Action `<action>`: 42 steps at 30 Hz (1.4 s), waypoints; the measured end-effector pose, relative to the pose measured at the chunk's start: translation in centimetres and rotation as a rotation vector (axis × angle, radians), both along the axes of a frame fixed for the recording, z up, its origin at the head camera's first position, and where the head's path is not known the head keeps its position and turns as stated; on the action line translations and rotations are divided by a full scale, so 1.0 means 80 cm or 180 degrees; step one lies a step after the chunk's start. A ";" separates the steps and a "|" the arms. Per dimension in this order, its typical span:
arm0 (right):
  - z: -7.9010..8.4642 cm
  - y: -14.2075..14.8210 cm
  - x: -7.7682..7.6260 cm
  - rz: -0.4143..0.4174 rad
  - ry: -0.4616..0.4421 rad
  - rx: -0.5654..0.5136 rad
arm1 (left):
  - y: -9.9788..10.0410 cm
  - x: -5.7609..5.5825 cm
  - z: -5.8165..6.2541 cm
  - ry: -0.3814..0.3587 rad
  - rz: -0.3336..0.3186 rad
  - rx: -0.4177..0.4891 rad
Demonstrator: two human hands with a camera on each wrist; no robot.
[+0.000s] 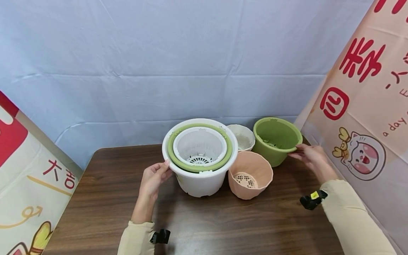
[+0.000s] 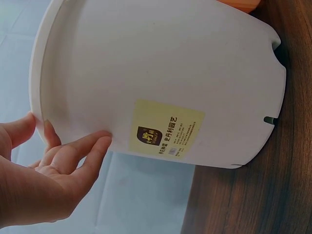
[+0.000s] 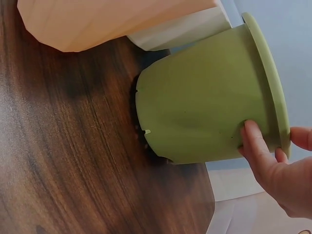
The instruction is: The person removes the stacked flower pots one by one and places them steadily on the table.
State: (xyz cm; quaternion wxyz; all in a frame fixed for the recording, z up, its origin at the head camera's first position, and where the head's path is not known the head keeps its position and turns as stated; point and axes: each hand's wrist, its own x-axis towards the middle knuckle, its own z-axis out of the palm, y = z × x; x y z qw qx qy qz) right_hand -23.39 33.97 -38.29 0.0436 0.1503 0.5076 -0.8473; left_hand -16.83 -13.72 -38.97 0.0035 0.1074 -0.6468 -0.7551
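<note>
My left hand (image 1: 154, 179) grips the rim of a large white flowerpot (image 1: 199, 184), thumb at the rim's edge and fingertips against the outer wall. Nested inside it are a green-rimmed pot (image 1: 172, 156) and a smaller white pot (image 1: 200, 140) with a slotted bottom. A yellow label (image 2: 165, 129) shows on the large pot's side in the left wrist view. On the right, my right hand (image 1: 313, 159) holds a green flowerpot (image 1: 274, 154) by its rim, thumb on the lip and fingers under it against the wall. Both pots stand upright.
Between the two held pots stand a peach faceted pot (image 1: 250, 166) with a perforated bottom and, behind it, a small white pot (image 1: 242, 136). All are near the back edge of the brown wooden table (image 1: 121, 191). A pale cloth (image 1: 159, 71) hangs behind; printed sheets flank both sides.
</note>
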 end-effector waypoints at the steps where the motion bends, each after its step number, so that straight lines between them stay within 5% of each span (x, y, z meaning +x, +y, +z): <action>1: -0.001 0.000 0.000 -0.0010 0.0004 -0.0005 | 0.000 0.000 0.000 0.0002 -0.0003 0.0006; 29: -0.006 -0.001 -0.007 0.0232 -0.0077 -0.0031 | 0.000 -0.002 -0.001 0.0021 0.0012 0.0030; 37: -0.002 0.001 -0.007 0.0437 -0.0079 0.0314 | 0.000 0.000 -0.001 0.0019 0.0009 0.0015; 42: 0.002 0.004 -0.007 0.0685 -0.0183 0.0918 | 0.000 -0.001 -0.001 0.0023 0.0017 0.0017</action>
